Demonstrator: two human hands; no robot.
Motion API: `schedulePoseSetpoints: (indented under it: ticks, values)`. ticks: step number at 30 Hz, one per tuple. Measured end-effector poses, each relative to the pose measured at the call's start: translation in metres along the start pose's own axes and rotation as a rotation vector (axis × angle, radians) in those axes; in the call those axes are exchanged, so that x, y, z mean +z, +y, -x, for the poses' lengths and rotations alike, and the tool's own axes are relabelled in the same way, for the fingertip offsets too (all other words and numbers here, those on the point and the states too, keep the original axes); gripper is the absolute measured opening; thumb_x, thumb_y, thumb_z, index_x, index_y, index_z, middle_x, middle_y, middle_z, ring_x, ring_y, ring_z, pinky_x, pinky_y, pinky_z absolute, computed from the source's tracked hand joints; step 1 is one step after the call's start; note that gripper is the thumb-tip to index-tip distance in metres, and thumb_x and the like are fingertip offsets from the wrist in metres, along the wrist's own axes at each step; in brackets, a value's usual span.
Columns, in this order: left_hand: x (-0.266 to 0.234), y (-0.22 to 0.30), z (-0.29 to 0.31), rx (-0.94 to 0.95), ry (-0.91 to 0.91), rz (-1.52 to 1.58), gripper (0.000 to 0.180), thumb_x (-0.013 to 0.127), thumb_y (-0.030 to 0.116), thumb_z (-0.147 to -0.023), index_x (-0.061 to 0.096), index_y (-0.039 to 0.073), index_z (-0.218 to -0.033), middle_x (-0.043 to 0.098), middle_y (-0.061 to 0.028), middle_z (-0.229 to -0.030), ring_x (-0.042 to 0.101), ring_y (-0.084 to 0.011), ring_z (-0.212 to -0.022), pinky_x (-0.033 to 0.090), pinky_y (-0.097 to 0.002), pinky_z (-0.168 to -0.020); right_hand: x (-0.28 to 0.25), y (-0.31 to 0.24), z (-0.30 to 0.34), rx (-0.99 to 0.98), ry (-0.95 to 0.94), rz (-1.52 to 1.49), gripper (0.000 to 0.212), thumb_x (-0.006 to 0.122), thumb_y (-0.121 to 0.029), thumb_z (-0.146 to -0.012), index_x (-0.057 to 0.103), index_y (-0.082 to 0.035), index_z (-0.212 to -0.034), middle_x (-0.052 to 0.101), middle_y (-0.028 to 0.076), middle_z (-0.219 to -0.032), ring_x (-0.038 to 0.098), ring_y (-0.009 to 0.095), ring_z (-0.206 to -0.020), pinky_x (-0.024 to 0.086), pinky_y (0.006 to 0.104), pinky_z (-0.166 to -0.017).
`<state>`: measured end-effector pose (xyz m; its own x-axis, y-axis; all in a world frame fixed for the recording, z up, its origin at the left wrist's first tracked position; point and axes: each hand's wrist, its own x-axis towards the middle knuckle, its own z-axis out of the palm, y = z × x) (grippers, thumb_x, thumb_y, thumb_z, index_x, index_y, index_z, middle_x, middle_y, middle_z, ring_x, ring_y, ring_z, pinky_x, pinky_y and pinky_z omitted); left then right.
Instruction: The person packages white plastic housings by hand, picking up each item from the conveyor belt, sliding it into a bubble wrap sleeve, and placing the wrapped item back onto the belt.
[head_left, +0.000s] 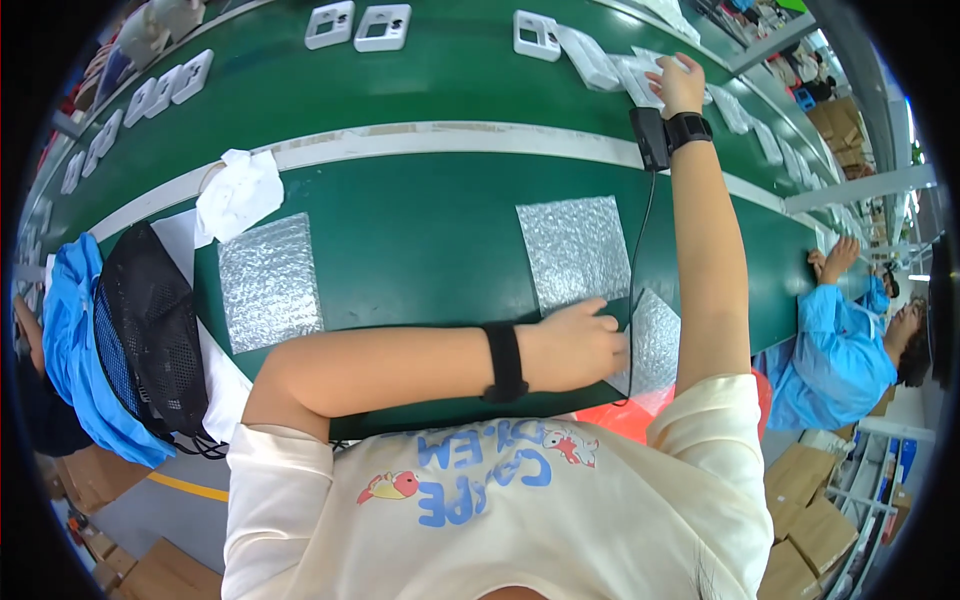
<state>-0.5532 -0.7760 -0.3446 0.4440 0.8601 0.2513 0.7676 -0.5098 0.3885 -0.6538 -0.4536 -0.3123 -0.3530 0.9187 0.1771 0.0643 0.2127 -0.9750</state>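
Observation:
My right arm stretches to the far side, and my right hand [682,86] is over a white item in clear wrapping [636,74] on the green belt. Its fingers are apart, at the edge of the wrapping. My left hand [575,346] is bent across in front of me with its fingers curled at a bubble wrap bag [654,342] near the table's front edge. Just beyond that hand lies a flat silver bubble wrap sheet [574,246]. Another bubble wrap sheet [268,282] lies to the left. A black wrist strap is on each arm.
White plastic housings [382,28] stand along the green belt [430,95], behind a pale rail [400,140]. Crumpled white paper [240,194] and a black mesh bag [150,330] are at left. A thin cable hangs by my right arm. A co-worker in blue [835,350] sits at right.

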Motion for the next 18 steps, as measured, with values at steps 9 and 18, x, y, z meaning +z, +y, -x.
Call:
schedulePoseSetpoints:
  ticks: [9, 18]
  values:
    - [0.001, 0.022, -0.004, 0.112, 0.213, -0.237, 0.010, 0.052, 0.019, -0.071, 0.062, 0.015, -0.071, 0.055, 0.0023, -0.077, 0.053, -0.0153, -0.080, 0.038, -0.0303, -0.069, 0.098, -0.011, 0.028, 0.190, -0.390, -0.128, 0.027, 0.055, -0.009, -0.075, 0.047, -0.001, -0.099, 0.057, 0.011, -0.075, 0.060, 0.018, -0.052, 0.043, 0.0255, -0.039]
    - [-0.041, 0.024, 0.041, -0.013, -0.106, 0.161, 0.010, 0.055, 0.017, -0.071, 0.055, 0.007, -0.073, 0.056, -0.0061, -0.072, 0.057, -0.0217, -0.067, 0.044, -0.0335, -0.059, 0.146, 0.028, 0.074, -0.104, -0.528, 0.230, 0.023, 0.058, -0.011, -0.072, 0.052, -0.002, -0.093, 0.059, 0.008, -0.068, 0.058, 0.016, -0.052, 0.047, 0.0277, -0.051]
